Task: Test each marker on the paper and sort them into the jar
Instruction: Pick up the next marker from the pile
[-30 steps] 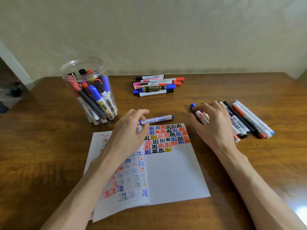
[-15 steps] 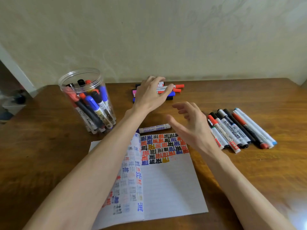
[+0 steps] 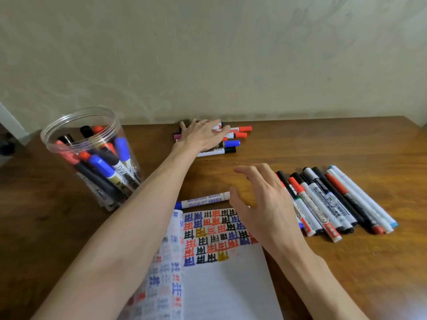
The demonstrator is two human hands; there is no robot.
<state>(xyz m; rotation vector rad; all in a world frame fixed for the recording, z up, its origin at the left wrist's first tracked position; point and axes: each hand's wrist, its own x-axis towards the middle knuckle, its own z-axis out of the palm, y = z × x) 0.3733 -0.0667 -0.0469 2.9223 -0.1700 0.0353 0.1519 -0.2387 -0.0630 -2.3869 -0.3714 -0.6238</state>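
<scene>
Marker pile (image 3: pixel 231 143) lies under the left hand (image 3: pixel 203 137), fingers straight and spread; right hand (image 3: pixel 261 204) hovers empty, fingers loosely parted, thumb just beside a blue whiteboard marker (image 3: pixel 203 199); jar (image 3: pixel 92 158) stands left of the left forearm.

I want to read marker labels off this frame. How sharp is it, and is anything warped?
Head view: the label on the marker above the paper reads cleanly. Head view: the paper's left page is smeared toward the bottom edge. Head view: the wide lens makes the jar lean outward; light is soft, without hard glare.
</scene>
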